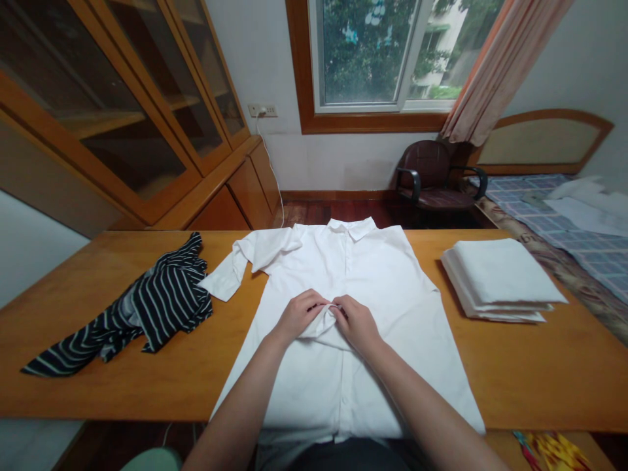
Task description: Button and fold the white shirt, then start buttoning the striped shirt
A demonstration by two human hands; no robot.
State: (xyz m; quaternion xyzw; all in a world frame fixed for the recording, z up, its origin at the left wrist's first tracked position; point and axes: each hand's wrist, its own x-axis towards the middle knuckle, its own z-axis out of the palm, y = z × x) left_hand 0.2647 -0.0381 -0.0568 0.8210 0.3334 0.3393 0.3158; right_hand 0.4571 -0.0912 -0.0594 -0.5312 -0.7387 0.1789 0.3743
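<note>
A white button-up shirt (392,275) lies front up on the wooden table, its collar (352,227) at the far edge. One sleeve (230,271) stretches out to the left with a bend in it. Over the middle of the shirt, my left hand (300,316) and my right hand (357,325) meet, both closed on bunched white cloth (324,322) that looks like the cuff of the other sleeve. The fingertips pinch its upper edge close together. How that sleeve runs across the shirt is partly hidden by my right hand and forearm.
A crumpled black-and-white striped garment (169,294) lies on the table (530,379) to the left, touching the sleeve's end. Folded white cloths (500,271) are stacked on the right. Beyond stand a glass-door cabinet (196,170), an armchair (429,173) and a bed (564,216).
</note>
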